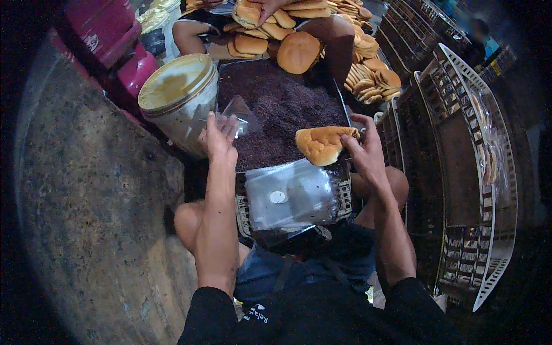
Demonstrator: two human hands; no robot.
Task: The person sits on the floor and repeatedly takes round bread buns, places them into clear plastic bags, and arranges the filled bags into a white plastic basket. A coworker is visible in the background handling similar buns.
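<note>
One bun point(321, 145), pinched by right hand point(368, 152); one clear bag point(240, 114), pinched by left hand point(221, 140); slack grip could drop bun onto dark crumbs point(276, 95).

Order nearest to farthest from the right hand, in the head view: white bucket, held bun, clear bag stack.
1. Held bun, in the right hand.
2. Clear bag stack, lower centre.
3. White bucket, left side.
</note>
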